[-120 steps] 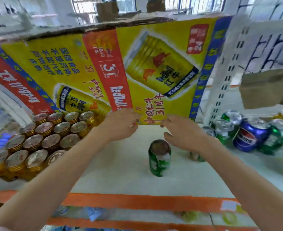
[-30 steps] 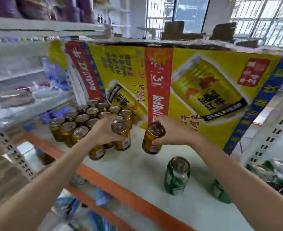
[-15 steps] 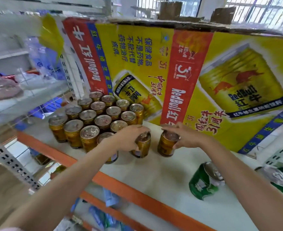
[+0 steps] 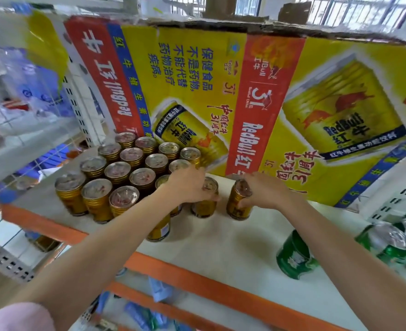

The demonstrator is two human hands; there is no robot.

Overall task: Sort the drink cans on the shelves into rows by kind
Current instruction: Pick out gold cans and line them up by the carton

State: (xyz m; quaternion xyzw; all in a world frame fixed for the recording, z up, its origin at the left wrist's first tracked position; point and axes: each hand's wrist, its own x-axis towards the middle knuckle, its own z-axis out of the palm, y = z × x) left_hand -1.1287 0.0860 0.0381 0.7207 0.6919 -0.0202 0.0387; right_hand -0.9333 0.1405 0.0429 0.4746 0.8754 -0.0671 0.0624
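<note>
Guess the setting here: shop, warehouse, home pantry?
Probably a small shop or its stockroom: metal shelving with an orange edge, a block of gold cans beside a printed Red Bull carton, and loose green cans.

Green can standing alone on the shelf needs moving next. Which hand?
Right. The green can stands on the right hand's side; the left hand is at the gold block, farther away. Both grip gold cans now.

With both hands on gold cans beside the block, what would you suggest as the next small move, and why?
Probably slide both cans left until they meet the block. The left hand grips one gold can and the right hand grips another gold can; both stand upright on the shelf, with a gap between them, just right of the packed gold cans.
</note>
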